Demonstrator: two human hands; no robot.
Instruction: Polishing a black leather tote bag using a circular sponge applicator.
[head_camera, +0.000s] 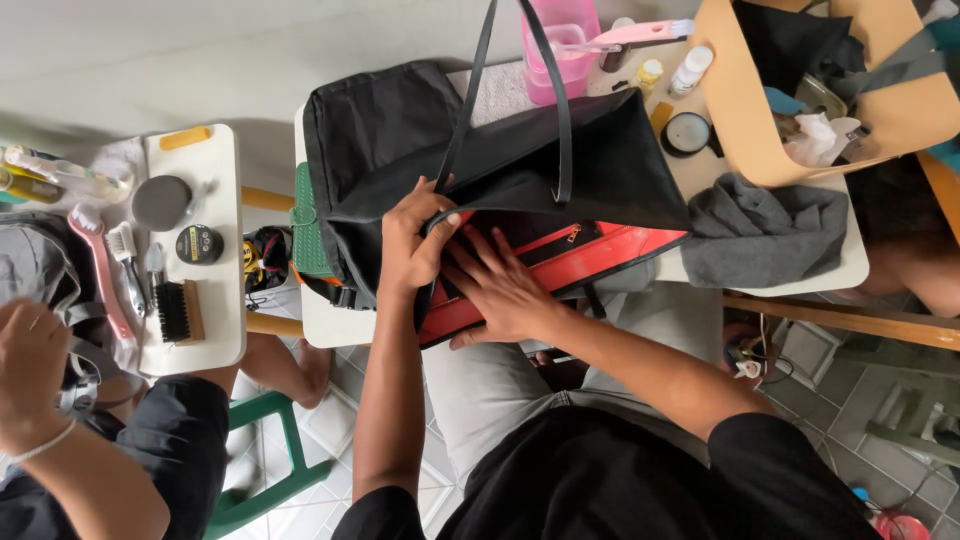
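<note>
Looking down from my head camera, the black bag (560, 160) lies on its side on the white table (320, 320), its mouth turned toward me so the red lining (600, 250) shows along the near edge. My left hand (412, 245) is curled around the black rim of the opening, fingers wrapped over the edge and thumb underneath, so the bag's lip sits right inside that grasp. My right hand (500, 290) is just beside it, laid flat on the red lining with fingers spread, pressing on it and holding nothing. The bag's long black straps (555, 100) rise up from its middle, well beyond both hands.

Past the bag stand a pink container (560, 50), a tan basket (760, 120) and a grey cloth (760, 240) on the right end of the table. To my left, another person's hand (30, 370) is near a smaller white table (225, 200) carrying a brush (180, 312) and a round tin (198, 244).
</note>
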